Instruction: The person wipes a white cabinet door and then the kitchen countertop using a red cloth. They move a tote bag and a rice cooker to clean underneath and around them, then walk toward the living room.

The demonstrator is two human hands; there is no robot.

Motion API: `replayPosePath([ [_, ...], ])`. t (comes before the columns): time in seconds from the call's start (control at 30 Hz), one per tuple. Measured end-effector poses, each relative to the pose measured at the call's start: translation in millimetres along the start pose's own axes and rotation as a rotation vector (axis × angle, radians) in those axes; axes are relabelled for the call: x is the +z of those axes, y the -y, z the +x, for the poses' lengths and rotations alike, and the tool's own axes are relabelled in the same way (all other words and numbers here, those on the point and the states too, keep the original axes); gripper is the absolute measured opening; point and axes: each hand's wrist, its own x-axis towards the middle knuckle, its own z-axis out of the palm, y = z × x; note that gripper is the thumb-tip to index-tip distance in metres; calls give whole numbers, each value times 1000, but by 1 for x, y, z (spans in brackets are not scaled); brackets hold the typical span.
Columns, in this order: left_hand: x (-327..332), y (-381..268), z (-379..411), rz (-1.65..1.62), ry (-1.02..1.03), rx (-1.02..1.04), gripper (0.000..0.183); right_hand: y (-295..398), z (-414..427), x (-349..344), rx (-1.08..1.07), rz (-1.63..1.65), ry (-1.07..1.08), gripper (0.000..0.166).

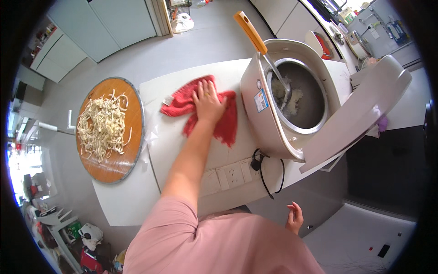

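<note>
My left hand (207, 104) lies palm down on a crumpled red cloth (227, 120) on the white table, its thumb apart from the fingers. Held low beside my body, my right hand (294, 217) is empty, with loosely bent fingers. To the right of the cloth stands a rice cooker (261, 102) with its lid (362, 109) raised. A ladle with an orange handle (251, 32) leans in the metal inner pot (309, 126), where some pale food remains on the bottom. Left of the cloth, a round wooden board (118, 167) bears a heap of pale noodles (104, 125).
Power sockets (234, 174) are set in the table's near side, with a black plug (256, 163) and cable by the cooker. Clear plastic film (149, 137) lies beside the board. Farther off are cabinets (102, 27), a white bag (183, 24) on the floor and a kitchen counter.
</note>
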Motion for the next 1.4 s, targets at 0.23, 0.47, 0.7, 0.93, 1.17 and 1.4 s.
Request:
replayPosePath([
  [0.23, 2, 52, 120, 132, 49, -157, 68, -4, -26, -25, 79, -82, -36, 27],
  [0.47, 1, 61, 99, 186, -34, -272, 48, -28, -50, -38, 81, -59, 14, 30],
  [0.7, -36, 44, -31, 87, 53, -48, 84, -22, -4, -18, -26, -18, 90, 30],
  [0.93, -82, -24, -156, 38, 372, 90, 80, -21, 41, -3, -159, -12, 195, 31],
  [1.17, -50, -44, -122, -4, 273, 103, 71, -48, 59, 2, -119, 13, 217, 28],
  [1.4, -19, -39, -21, 25, 135, 3, 61, -72, 53, -12, 6, 42, 228, 28],
])
